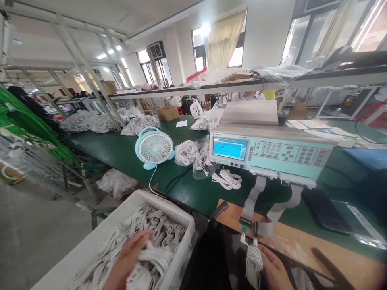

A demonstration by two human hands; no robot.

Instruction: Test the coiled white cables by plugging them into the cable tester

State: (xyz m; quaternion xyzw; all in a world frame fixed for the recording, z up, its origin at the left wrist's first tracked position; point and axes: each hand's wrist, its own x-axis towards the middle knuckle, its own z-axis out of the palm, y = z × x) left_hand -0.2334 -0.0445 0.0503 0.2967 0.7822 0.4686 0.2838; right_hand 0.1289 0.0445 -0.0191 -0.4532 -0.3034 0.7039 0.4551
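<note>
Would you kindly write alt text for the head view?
The right hand holds a coiled cable at ribbon connectors; the left hand is over a bin of cable coils. A desk fan and tester stand on a green table.

The left hand, blurred, is over coiled cables in a white bin. The right hand touches a cable bundle below two ribbon cables from a tester with a lit screen. A blue fan stands on the green table.
</note>
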